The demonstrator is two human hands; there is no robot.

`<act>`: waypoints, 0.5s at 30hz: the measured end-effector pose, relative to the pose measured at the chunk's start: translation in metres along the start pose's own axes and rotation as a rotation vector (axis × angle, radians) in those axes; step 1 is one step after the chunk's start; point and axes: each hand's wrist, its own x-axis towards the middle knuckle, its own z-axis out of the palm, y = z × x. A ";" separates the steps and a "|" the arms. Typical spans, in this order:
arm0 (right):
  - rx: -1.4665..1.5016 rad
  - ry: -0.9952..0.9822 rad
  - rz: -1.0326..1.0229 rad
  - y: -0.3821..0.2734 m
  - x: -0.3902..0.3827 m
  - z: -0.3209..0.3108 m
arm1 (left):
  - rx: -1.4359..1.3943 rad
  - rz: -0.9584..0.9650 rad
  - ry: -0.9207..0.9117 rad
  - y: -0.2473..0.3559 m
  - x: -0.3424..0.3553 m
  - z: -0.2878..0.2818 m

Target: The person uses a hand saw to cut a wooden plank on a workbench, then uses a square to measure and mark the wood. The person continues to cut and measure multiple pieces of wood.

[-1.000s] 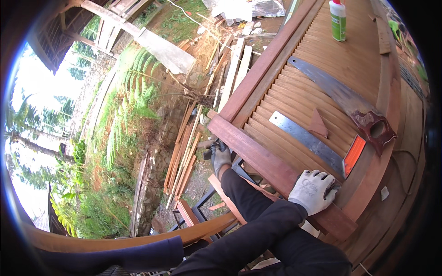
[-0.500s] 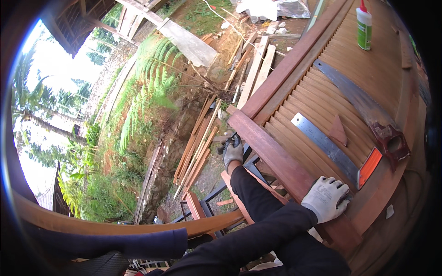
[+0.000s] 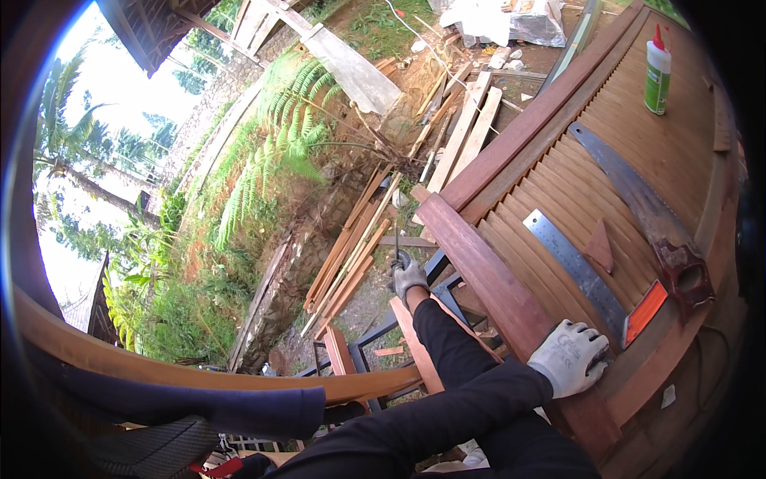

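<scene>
Your gloved left hand (image 3: 408, 275) is clenched around a thin dark tool (image 3: 396, 239) below the panel's edge. Your gloved right hand (image 3: 571, 357) lies released, flat on the reddish-brown slatted wooden panel (image 3: 558, 184), just beside the long steel ruler (image 3: 576, 271).

The slatted wooden panel (image 3: 638, 152) serves as the landmark. On it lie a metal ruler (image 3: 576, 270), a small triangular wood piece (image 3: 600, 247) just right of the ruler, and a handsaw (image 3: 643, 209) further right, its handle toward the panel's near end. A glue bottle (image 3: 657, 73) stands upright at the panel's far end. The right hand (image 3: 571, 357) rests on the panel's near frame rail, just beside the ruler's near end. The left hand (image 3: 408, 275) is off the panel's left edge, lower down, with loose planks (image 3: 351, 247) lying on the ground to its left.
</scene>
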 end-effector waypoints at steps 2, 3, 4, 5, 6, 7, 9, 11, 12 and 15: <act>0.319 -0.048 0.109 0.006 -0.011 0.000 | -0.002 -0.008 0.006 0.000 -0.002 -0.002; 0.495 -0.037 0.133 0.004 -0.022 0.000 | -0.005 -0.015 0.023 -0.002 -0.005 -0.001; 0.677 -0.023 0.154 0.001 -0.031 -0.001 | -0.003 -0.021 0.035 -0.004 -0.007 0.000; 0.860 -0.008 0.175 -0.004 -0.038 -0.002 | -0.001 -0.025 0.047 -0.005 -0.009 0.000; 0.972 -0.010 0.149 -0.008 -0.033 -0.009 | 0.008 -0.021 0.034 -0.004 -0.008 0.000; 0.973 0.000 0.138 -0.012 -0.030 -0.012 | 0.017 -0.017 0.022 -0.003 -0.006 -0.002; 0.973 0.019 0.117 -0.020 -0.024 -0.017 | 0.027 -0.008 0.017 -0.001 -0.005 -0.002; 1.034 0.056 0.087 -0.027 -0.023 -0.015 | 0.030 0.004 0.030 -0.001 -0.005 -0.001; 1.088 0.076 0.094 -0.031 -0.024 -0.014 | 0.028 0.006 0.033 -0.002 -0.005 -0.001; 1.178 0.136 0.064 -0.037 -0.027 -0.011 | 0.025 0.013 0.039 -0.003 -0.005 -0.001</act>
